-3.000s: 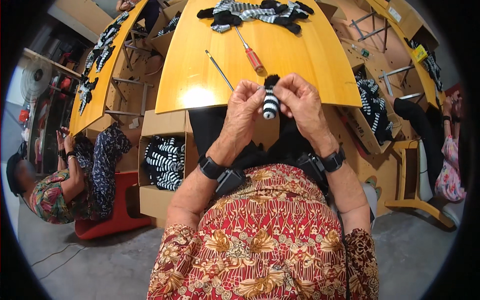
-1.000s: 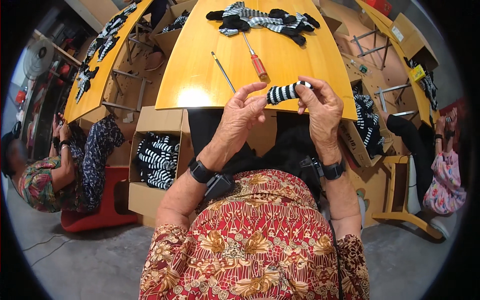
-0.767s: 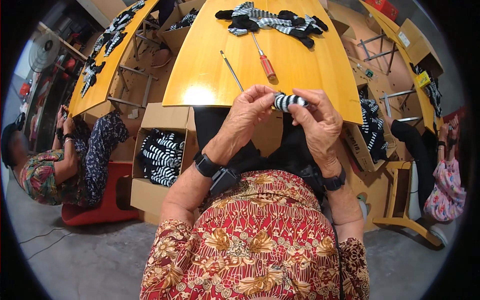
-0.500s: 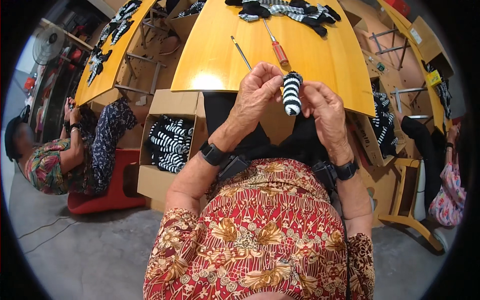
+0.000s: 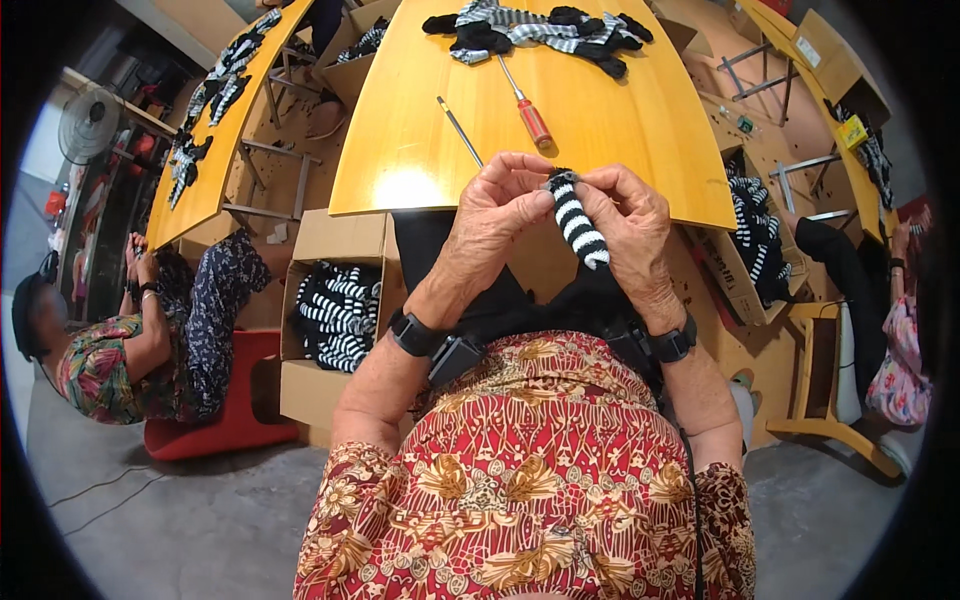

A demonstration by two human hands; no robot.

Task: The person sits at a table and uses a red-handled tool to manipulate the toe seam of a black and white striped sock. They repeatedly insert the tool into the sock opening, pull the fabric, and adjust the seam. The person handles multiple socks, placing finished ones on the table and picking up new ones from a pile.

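A small black-and-white striped knitted tube (image 5: 580, 228), perhaps a glove finger or sock piece, hangs between my hands just off the table's near edge. My left hand (image 5: 505, 205) pinches its dark upper end between thumb and fingers. On the other side of that end, my right hand (image 5: 630, 215) grips with thumb and fingertips. The striped part dangles down, its rounded tip toward me. Beyond my hands a screwdriver (image 5: 533, 122) with a red handle lies on the table, and left of it a thin dark rod (image 5: 458, 130).
Striped knitted pieces (image 5: 545, 35) lie on the far part of the yellow table (image 5: 390, 110). Cardboard boxes of striped pieces stand at left (image 5: 300, 385) and right (image 5: 735, 285). A person (image 5: 120, 340) sits far left by a red chair (image 5: 215, 410); another person (image 5: 900, 350) is far right.
My right hand has shifted up to the knitted tube's dark end, beside my left. The tube now slants, its tip swung lower and to the right. The view has shifted slightly.
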